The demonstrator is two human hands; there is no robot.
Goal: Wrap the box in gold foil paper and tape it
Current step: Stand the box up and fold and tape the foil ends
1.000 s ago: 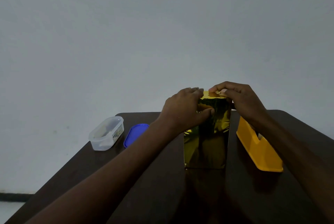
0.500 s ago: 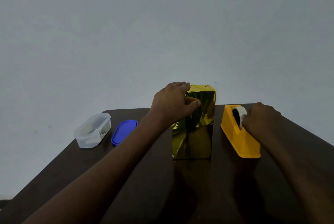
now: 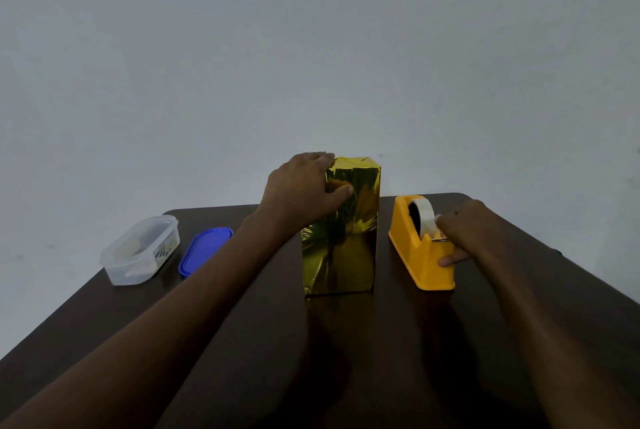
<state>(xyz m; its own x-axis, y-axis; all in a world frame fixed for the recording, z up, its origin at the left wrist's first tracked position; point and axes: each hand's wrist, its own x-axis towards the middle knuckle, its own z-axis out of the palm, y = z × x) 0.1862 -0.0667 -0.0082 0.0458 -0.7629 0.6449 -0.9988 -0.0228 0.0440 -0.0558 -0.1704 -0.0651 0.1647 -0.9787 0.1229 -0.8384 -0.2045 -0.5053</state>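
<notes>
Gold-wrapped box [image 3: 341, 231] upright on dark table [image 3: 398, 352]. Left hand [image 3: 298, 193] grips box's upper left edge, thumb [image 3: 341, 191] pressed on near face, fingers over top. Yellow tape dispenser [image 3: 420, 248] just right of box. Right hand [image 3: 465, 231] at dispenser's cutter end, fingertips at tape roll [image 3: 424, 217], thumb on dispenser's side. Clear tub [image 3: 140, 248], blue lid [image 3: 204, 250] well left of left fingers.
</notes>
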